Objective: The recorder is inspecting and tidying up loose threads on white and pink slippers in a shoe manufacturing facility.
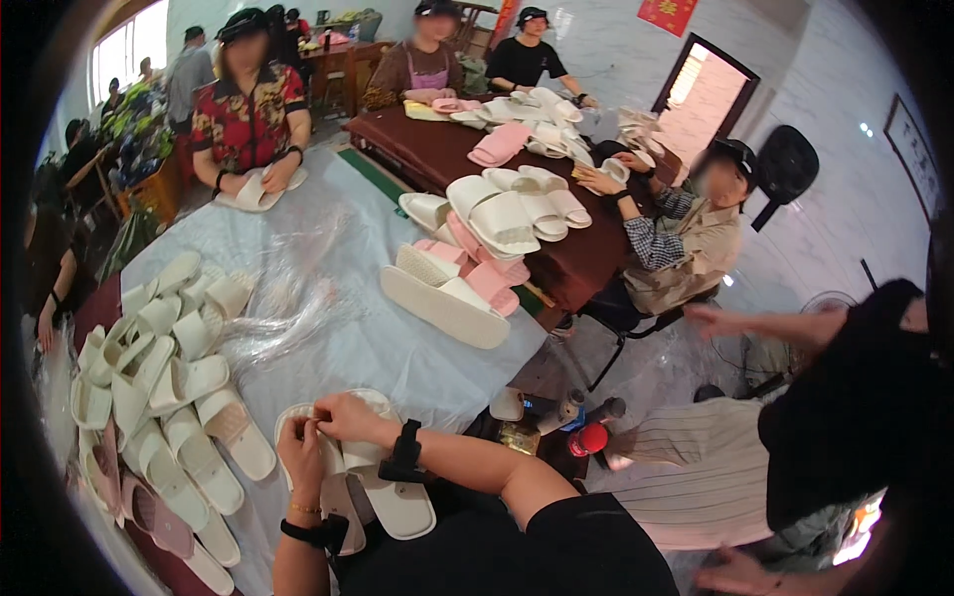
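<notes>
A pair of cream slippers (393, 497) lies on the pale blue table cover (328, 328) right in front of me. My left hand (301, 447) and my right hand (348, 417) meet at the top of the left slipper, fingertips pinched together on its strap edge. Both wrists wear black bands. Whatever small thing sits between my fingers is too small to make out.
A row of cream slippers (159, 377) fills the table's left side, with pink ones (149, 517) near me. Pink and white slippers (467, 268) are stacked at the far right edge. Several people sit around the tables; a person in black (845, 417) stands close on my right.
</notes>
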Demonstrator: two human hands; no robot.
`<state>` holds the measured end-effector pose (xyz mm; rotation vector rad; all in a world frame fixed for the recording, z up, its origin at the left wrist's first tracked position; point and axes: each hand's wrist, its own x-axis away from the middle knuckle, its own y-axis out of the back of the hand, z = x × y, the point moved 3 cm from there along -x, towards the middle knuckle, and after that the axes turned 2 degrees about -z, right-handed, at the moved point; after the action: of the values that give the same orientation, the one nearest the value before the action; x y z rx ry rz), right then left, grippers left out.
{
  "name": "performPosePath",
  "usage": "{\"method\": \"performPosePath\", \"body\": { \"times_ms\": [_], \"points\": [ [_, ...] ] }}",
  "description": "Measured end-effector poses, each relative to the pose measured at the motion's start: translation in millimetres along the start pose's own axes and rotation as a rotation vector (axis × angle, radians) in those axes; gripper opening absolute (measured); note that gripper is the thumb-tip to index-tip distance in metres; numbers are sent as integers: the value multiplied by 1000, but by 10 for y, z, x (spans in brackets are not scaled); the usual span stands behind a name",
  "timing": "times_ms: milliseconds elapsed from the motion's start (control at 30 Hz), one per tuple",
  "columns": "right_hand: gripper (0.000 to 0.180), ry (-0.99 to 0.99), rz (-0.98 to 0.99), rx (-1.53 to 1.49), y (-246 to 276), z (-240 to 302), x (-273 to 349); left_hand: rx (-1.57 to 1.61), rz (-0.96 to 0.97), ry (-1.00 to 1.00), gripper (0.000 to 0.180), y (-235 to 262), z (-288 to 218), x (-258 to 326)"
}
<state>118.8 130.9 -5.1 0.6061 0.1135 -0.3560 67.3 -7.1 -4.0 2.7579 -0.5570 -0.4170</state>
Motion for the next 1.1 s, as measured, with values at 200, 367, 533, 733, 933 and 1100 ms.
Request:
{"method": "performPosePath", "body": {
  "times_ms": [200, 367, 533, 733, 933, 1100],
  "points": [
    [21, -32, -30, -222, 24, -51, -21, 71, 12, 15, 12, 18, -8, 19],
    [19, -43, 9, -284, 34, -17, -11, 44, 3, 7, 10, 9, -39, 14],
    [19, -6, -9, -285, 73, 48, 0, 44, 4, 25, 9, 3, -27, 18],
    [19, 2, -17, -228, 59, 51, -9, 136, 41, 8, 8, -30, 134, 14],
    [20, -12, 42, -231, 73, 2, -21, 102, 21, 7, 8, -26, 142, -10],
    [20, -21, -42, -341, 74, -43, -20, 65, -4, -38, 8, -15, -3, 0]
  ]
}}
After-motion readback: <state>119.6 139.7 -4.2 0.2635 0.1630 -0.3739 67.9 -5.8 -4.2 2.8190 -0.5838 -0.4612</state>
